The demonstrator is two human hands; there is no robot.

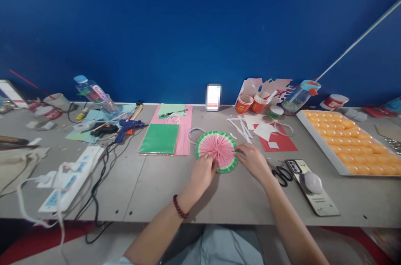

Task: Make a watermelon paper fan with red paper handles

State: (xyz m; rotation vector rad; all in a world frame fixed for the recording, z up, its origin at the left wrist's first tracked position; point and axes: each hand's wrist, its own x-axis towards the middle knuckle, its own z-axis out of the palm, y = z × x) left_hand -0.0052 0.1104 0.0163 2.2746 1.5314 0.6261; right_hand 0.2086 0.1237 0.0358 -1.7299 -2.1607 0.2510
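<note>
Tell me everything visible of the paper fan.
The paper fan is a round, pleated disc, folds radiating from its centre, seemingly paper: pink with faint specks, then a pale band and green rim, like a watermelon. It lies apparently fully opened on the table. The left hand touches and partly hides its lower left; the right hand touches its right edge.

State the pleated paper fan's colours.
The fan is pink with a green rim, clear in the head view.
</note>
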